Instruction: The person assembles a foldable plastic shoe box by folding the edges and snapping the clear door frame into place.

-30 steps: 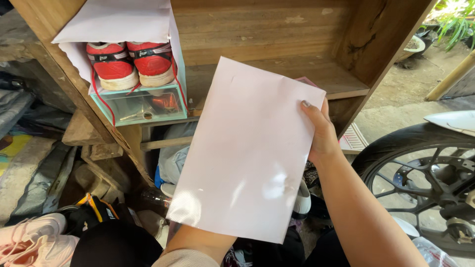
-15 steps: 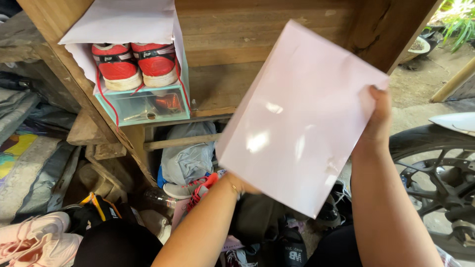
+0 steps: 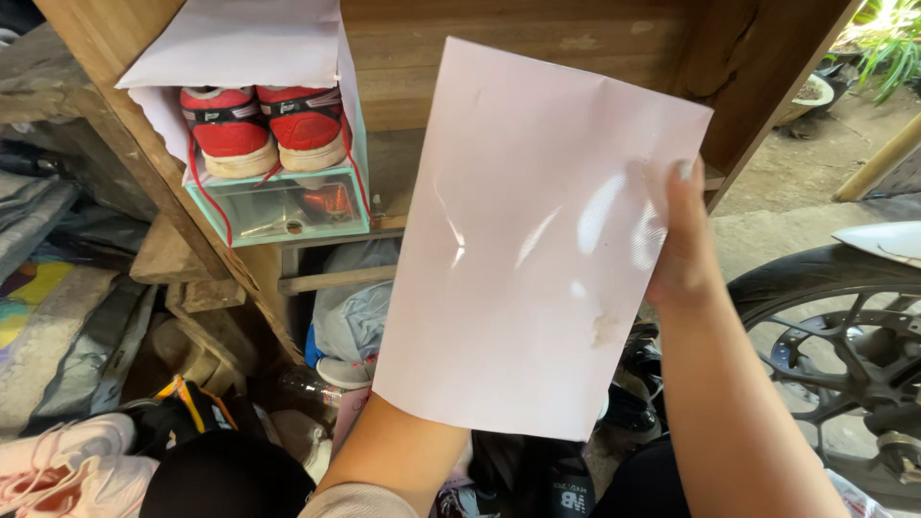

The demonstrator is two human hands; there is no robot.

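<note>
I hold a large flat pale pink glossy panel, like a box side, upright in front of a wooden shelf. My right hand grips its right edge, thumb on the front face. My left hand is hidden behind the panel's lower part; only my left forearm shows beneath it. On the shelf's left, a pair of red and white shoes sits on a clear box with mint green trim, under a pale pink panel.
A motorcycle wheel stands at the right. Below the shelf lie bags, shoes and a grey plastic bag. Pale pink shoes lie at the lower left, next to a dark bag with yellow trim.
The panel has tilted back from a rightward slant to nearly upright and shifted left. My right hand moved from its outer edge to its front face; my left forearm dropped lower.
</note>
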